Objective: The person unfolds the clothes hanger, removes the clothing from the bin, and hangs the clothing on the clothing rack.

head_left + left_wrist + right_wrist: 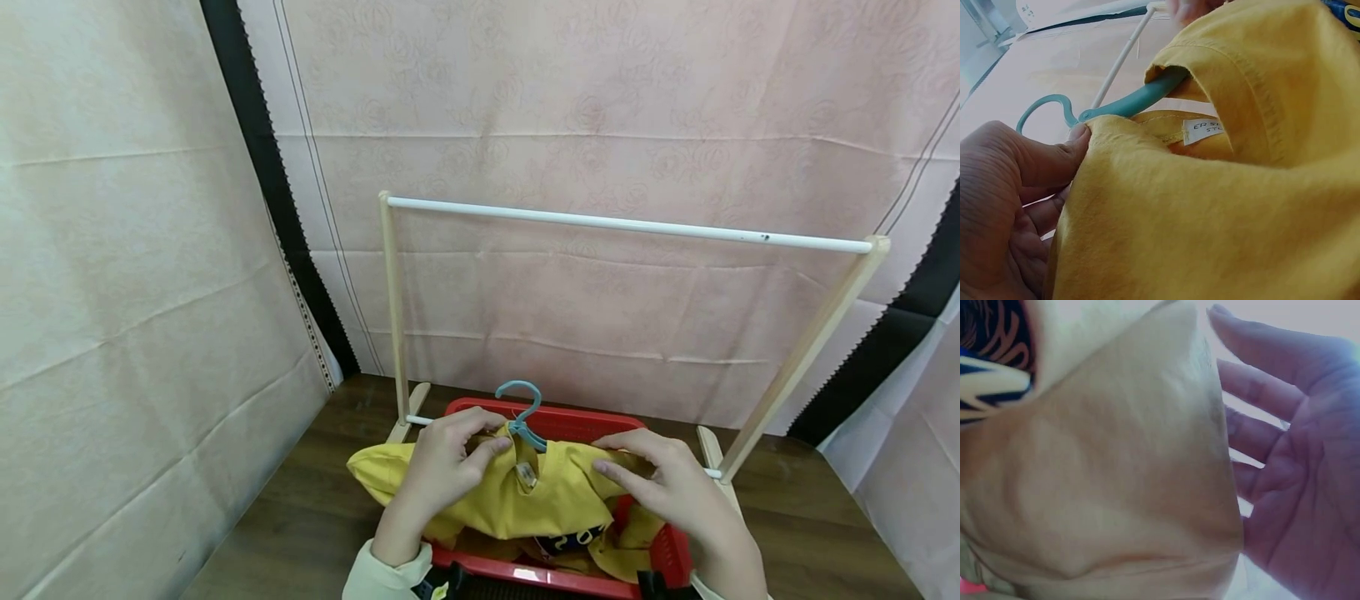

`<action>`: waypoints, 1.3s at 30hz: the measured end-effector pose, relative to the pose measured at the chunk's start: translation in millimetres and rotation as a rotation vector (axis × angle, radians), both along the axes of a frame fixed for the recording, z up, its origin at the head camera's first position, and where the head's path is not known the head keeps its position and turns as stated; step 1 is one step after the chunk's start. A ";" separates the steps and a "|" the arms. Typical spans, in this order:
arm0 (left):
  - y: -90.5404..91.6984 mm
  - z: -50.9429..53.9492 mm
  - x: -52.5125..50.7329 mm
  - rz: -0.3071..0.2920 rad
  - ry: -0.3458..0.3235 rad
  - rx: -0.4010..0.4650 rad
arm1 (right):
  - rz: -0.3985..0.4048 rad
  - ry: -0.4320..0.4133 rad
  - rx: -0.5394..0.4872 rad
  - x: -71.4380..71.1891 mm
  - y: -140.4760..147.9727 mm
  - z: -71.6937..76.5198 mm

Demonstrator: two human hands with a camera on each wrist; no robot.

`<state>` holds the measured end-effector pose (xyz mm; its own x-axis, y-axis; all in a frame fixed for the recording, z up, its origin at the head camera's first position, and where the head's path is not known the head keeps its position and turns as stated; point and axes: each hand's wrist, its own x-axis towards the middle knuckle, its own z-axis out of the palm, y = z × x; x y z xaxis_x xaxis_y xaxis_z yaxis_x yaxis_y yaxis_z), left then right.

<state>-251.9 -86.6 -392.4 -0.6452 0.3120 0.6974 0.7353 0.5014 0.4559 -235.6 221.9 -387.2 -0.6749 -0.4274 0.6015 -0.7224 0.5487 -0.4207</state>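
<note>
A yellow shirt (525, 504) with a white neck label (1202, 130) hangs over the basket. Its neckline surrounds a light blue clothes hanger (1138, 101), whose hook sticks up above the collar; the far arm goes under the cloth. My left hand (447, 467) pinches the shirt's collar edge beside the hanger's neck, thumb in front. At the other shoulder is my right hand (671, 483); in the right wrist view its thumb and fingers are spread loosely at the cloth's edge, the fingertips partly hidden behind it. A dark printed patch (573, 542) shows low on the shirt.
A red basket (570, 423) holding more yellow cloth sits under the shirt on a dark wooden table (277, 533). Behind and around it stands a rack with a white top rail (622, 223) and wooden posts. Pale curtains (600, 108) enclose the table.
</note>
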 end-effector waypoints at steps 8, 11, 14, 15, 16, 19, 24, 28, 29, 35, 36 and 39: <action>4.4 -0.1 1.4 -0.017 -0.002 -0.029 | 0.062 -0.131 0.045 -2.1 -4.4 -1.8; 7.7 -1.0 2.2 -0.014 0.006 -0.036 | 0.101 -0.106 0.034 -3.1 -7.6 -3.3; 11.9 -1.8 2.9 -0.015 0.026 -0.041 | 0.113 -0.076 0.026 -4.1 -10.5 -5.3; 13.5 -2.3 2.7 -0.018 0.036 -0.044 | 0.116 -0.067 0.024 -4.3 -11.5 -5.9; 15.3 -2.9 2.5 -0.022 0.044 -0.049 | 0.118 -0.059 0.022 -4.6 -12.6 -6.6; 20.1 -3.4 2.6 -0.035 0.063 -0.059 | 0.130 -0.039 0.016 -4.7 -16.1 -7.8; 22.4 -0.1 5.4 -0.008 0.098 -0.101 | 0.133 0.001 0.011 -3.8 -19.7 -7.4; 12.3 5.9 8.1 0.075 0.154 -0.176 | 0.119 0.011 0.005 -2.4 -17.3 -6.1; 8.1 7.7 8.9 0.099 0.160 -0.191 | 0.112 0.013 0.001 -2.0 -15.6 -5.8; -16.0 16.6 13.8 0.135 0.059 -0.220 | 0.057 0.037 -0.016 -1.4 -4.4 -3.2; -18.6 16.9 13.9 0.126 0.044 -0.223 | 0.054 0.041 -0.016 -1.9 -3.7 -2.9; -22.0 16.1 12.4 0.106 0.015 -0.242 | 0.047 0.053 -0.008 -2.9 -3.0 -2.5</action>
<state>-239.5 -108.6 -376.3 -0.6733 0.4022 0.6204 0.6785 0.6695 0.3023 -238.5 218.9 -389.7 -0.6214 -0.4532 0.6391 -0.7688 0.5102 -0.3856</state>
